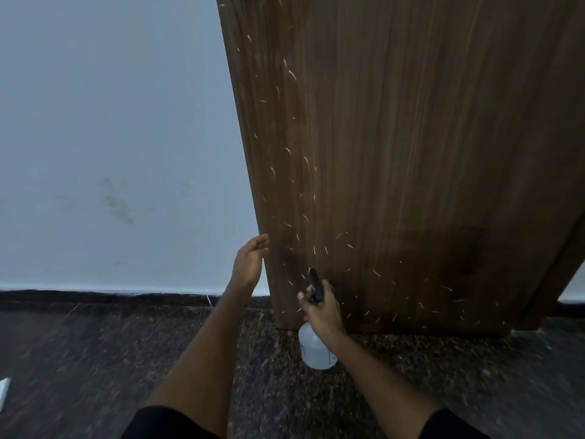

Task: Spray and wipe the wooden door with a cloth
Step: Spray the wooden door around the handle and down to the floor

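Right hand (323, 307) grip holds white plastic spray bottle (315, 346); left hand (250, 264) wide, at brown wooden door (411, 137) edge; speckled dark floor (95, 359).

- My right hand (321, 307) grips the spray bottle (313, 343), its black nozzle aimed at the wooden door (411, 137).
- My left hand (250, 264), fingers straight, touches the door's edge.

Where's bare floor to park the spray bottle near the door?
Bare dark floor runs left of the left arm, bordered by the wall behind. More bare floor lies right of the right arm, in front of the door. It's crowded between the forearms, where the right hand holds the spray bottle.
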